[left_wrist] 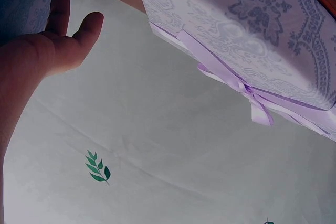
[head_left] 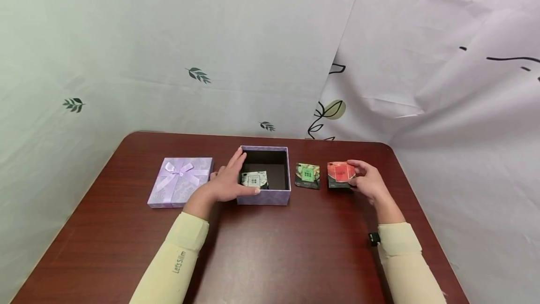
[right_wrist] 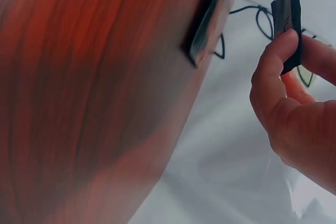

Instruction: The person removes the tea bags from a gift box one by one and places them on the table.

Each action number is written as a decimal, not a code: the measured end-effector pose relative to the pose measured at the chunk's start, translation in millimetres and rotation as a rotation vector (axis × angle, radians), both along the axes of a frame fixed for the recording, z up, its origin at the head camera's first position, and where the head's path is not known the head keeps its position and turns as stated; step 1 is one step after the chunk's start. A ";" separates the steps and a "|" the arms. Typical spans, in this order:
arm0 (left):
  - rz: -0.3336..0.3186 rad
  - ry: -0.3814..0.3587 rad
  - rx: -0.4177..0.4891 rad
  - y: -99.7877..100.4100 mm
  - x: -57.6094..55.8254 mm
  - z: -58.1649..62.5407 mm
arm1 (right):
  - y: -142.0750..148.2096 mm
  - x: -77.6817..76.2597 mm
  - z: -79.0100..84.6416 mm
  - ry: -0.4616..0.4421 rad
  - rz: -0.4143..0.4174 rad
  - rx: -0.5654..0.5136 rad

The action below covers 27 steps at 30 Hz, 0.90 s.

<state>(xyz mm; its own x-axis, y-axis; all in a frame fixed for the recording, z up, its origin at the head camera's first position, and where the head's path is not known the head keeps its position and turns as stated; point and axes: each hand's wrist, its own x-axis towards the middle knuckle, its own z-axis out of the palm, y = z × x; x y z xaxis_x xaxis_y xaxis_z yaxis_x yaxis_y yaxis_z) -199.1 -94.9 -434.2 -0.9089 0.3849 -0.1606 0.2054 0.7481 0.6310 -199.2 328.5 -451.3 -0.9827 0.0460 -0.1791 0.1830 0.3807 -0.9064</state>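
Observation:
My right hand (head_left: 368, 182) pinches a small red and black packet (head_left: 339, 172) by its right edge, thumb against fingers. In the right wrist view the packet (right_wrist: 287, 22) appears edge-on, lifted off the table. My left hand (head_left: 228, 183) rests spread on the left side of an uncovered purple box (head_left: 263, 197), thumb stretched along the front rim. Inside the box lies a white and black packet (head_left: 256, 179), partly covered by that hand. Between the box and the red packet, a green packet (head_left: 307, 175) lies flat on the table.
Left of the box sits its purple patterned lid (head_left: 180, 182) with a ribbon bow. The brown table (head_left: 270, 247) ends at a hanging white printed cloth (head_left: 253, 60) behind. A small black object (head_left: 373, 239) shows by the right sleeve.

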 end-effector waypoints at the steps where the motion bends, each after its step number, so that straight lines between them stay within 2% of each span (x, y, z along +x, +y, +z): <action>1: 0.001 0.000 -0.001 0.3 -0.1 0.0 | 2.6 -0.1 -0.4 -0.003 -0.006 0.005; 27: -0.008 0.004 -0.002 -1.7 -0.7 -0.1 | 50.2 -0.7 -16.5 -0.099 -0.114 0.127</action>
<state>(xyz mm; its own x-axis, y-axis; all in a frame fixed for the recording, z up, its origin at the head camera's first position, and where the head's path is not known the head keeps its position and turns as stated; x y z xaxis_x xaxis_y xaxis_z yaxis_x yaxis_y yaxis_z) -199.9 -96.6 -434.3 -0.9062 0.3923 -0.1579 0.2140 0.7473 0.6291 -199.9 378.7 -467.8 -0.9477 0.1843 -0.2605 0.3175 0.4624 -0.8279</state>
